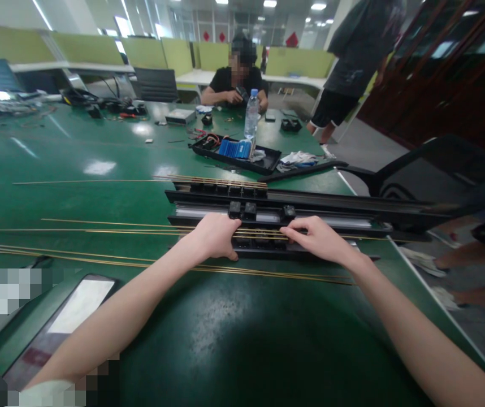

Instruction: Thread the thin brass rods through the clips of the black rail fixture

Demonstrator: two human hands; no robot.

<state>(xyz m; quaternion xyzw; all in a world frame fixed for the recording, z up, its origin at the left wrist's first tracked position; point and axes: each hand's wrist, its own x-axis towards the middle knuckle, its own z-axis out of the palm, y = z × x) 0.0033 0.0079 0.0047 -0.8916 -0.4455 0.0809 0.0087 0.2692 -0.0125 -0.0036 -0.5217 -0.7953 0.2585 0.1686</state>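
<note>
Long thin brass-coloured rods [141, 227] run across a black rail assembly in front of me. My left hand [217, 234] rests over the rods and the near black blocks [251, 243], thumb and fingers apart; whether it grips anything underneath is hidden. To its right, my right hand [310, 237] pinches the rods near their right part with thumb and forefinger. Behind my hands, small black blocks [288, 213] sit on a rail with a pale strip [336, 219]. More rods [246, 272] lie on the table on the near side.
The green table [225, 339] holds a phone-like device [83, 305] at left. Beyond the rails are a black tray [268, 164] with blue parts, a bottle [251, 116] and white gloves [297, 160]. One person sits across; another stands at right, beyond a black chair [420, 169].
</note>
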